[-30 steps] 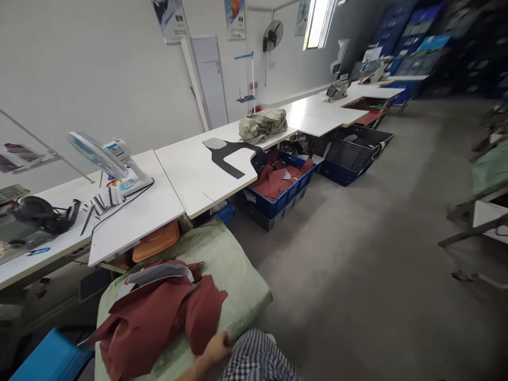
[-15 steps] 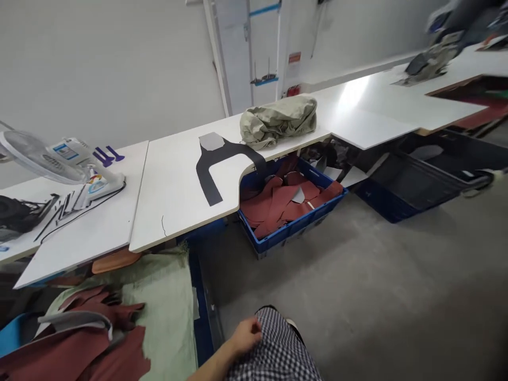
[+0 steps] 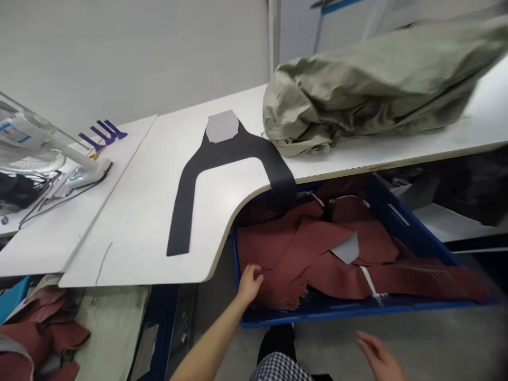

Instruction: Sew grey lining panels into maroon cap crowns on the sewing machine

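Note:
My left hand (image 3: 250, 286) hovers at the left side of a blue crate (image 3: 309, 318), close to the dark red leather-like pieces (image 3: 286, 283). Its fingers are loosely bent and nothing shows in them; whether they touch the pieces I cannot tell. Lower right, my right hand (image 3: 379, 357) is open in front of the crate's near rim, fingers stretched out. Cut pieces overlap in the crate, with a grey piece (image 3: 347, 250) among them and a white tie (image 3: 368, 280) around one bundle. A black forked piece with a pale patch (image 3: 222, 151) lies on the table, one arm hanging over the edge.
A white table (image 3: 138, 211) with a curved cut-out runs across the view. On it sit a bulky grey-green cloth cover (image 3: 357, 95), a white fan (image 3: 83, 172) and several purple tools (image 3: 105, 132). More red pieces (image 3: 51, 328) lie on pale green cloth at lower left.
I have come closer to the crate of red pieces, which now fills the lower middle. My left hand has moved forward from my lap to the crate, and my right hand has come into view.

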### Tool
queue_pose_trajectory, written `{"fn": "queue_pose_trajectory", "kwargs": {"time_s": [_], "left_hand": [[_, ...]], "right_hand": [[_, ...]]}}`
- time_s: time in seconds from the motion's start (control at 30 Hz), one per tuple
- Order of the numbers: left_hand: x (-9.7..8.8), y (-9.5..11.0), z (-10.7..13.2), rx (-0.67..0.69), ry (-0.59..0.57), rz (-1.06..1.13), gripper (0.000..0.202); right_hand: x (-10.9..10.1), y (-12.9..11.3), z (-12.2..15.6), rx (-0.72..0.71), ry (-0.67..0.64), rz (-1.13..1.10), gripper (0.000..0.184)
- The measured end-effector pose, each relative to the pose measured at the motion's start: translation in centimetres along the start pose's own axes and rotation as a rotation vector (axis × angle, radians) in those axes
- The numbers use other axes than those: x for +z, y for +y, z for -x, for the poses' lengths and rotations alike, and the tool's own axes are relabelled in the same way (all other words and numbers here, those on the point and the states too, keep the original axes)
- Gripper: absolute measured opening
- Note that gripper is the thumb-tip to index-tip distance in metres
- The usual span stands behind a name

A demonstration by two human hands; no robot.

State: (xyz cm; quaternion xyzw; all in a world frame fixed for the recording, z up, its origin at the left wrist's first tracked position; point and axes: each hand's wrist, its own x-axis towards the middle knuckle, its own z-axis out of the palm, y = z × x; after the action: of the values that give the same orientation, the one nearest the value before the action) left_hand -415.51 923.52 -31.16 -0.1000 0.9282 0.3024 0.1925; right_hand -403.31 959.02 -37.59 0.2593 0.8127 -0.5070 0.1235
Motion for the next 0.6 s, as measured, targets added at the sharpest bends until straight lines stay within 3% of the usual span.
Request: {"fn": "queue_pose_trajectory", "kwargs": {"time_s": [0.07, 0.13, 0.2, 0.27, 0.37, 0.47, 0.53, 0.6], "left_hand": [[0.5, 3.1, -8.1, 0.028, 0.037, -0.072, 0.025], [0.6, 4.7, -15.4, 0.016, 0.061, -0.152, 0.032], [0.3, 4.6, -21.2, -0.035, 0.080, -0.220, 0.038], [0.2, 3.2, -24.9, -0.117, 0.059, -0.266, 0.042], [1.1, -0.1, -25.8, -0.229, -0.064, -0.298, 0.043], [2.7, -2.5, -23.3, -0.263, -0.168, -0.281, 0.050], [3.3, -3.3, -22.1, -0.270, -0.198, -0.231, 0.060], [3.1, -3.9, -22.4, -0.289, -0.199, -0.152, 0.063]], "right_hand": [[3.5, -3.0, -5.1, -0.082, -0.121, 0.022, 0.051], [6.5, -5.0, -9.5, -0.182, -0.258, 0.049, 0.049], [8.7, -6.2, -13.2, -0.279, -0.369, 0.091, 0.043], [9.9, -7.0, -16.1, -0.361, -0.446, 0.141, 0.038], [10.7, -7.8, -19.6, -0.439, -0.524, 0.210, 0.038], [11.6, -9.3, -23.2, -0.482, -0.555, 0.262, 0.044], [13.3, -11.0, -26.4, -0.525, -0.530, 0.296, 0.048], [15.9, -13.2, -30.2, -0.595, -0.468, 0.334, 0.052]]}}
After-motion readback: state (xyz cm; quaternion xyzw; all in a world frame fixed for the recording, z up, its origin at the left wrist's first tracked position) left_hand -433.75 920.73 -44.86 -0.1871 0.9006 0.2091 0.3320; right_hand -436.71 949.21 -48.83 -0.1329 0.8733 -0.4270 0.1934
